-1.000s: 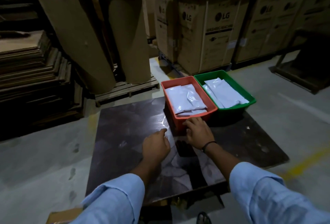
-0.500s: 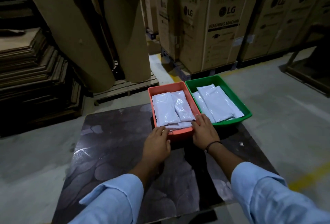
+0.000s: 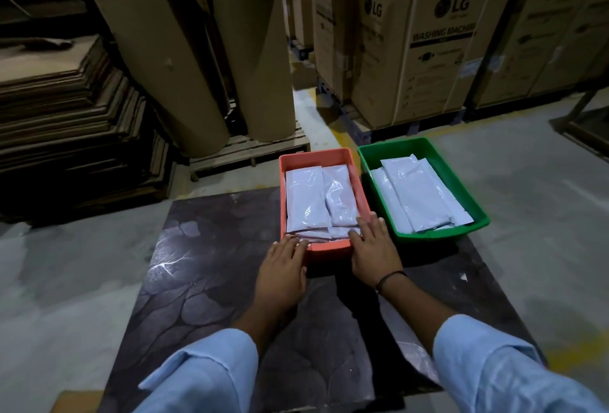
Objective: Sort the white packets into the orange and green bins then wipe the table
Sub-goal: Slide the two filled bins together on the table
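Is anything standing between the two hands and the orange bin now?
Nothing visible does. The left hand touches the near rim of the orange bin with straight fingers, and the right hand lies on its near right corner, fingertips reaching the white packets inside.

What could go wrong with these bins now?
The orange bin sits at the far edge of the table; if the left hand and right hand push it, it might tip off and spill its white packets. It could also bump the green bin, which seems to hang past the corner.
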Demonstrator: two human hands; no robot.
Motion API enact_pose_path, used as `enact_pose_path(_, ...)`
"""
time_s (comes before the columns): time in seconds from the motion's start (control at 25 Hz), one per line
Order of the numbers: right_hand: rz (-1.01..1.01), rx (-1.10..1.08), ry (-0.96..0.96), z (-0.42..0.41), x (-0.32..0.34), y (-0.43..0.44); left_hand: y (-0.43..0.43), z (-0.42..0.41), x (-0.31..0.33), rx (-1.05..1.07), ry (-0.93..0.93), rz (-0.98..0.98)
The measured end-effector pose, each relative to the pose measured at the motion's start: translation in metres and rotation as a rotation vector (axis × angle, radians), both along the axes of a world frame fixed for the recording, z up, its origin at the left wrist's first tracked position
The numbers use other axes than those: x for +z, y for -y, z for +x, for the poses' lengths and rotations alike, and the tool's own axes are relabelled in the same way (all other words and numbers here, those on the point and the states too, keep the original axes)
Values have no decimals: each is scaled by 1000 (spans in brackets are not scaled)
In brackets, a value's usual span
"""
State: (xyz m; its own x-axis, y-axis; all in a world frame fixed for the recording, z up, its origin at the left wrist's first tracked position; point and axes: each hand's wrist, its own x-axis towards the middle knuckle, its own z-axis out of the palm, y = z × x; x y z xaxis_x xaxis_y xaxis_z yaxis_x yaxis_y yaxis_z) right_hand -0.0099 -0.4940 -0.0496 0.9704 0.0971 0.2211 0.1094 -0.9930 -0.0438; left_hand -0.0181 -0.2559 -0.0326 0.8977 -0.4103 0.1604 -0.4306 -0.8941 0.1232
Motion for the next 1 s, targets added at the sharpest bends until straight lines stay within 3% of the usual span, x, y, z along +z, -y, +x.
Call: enact_pose_path(1.0,19,340,-11,42,10,-268,-300,8,-12,236,57,-75)
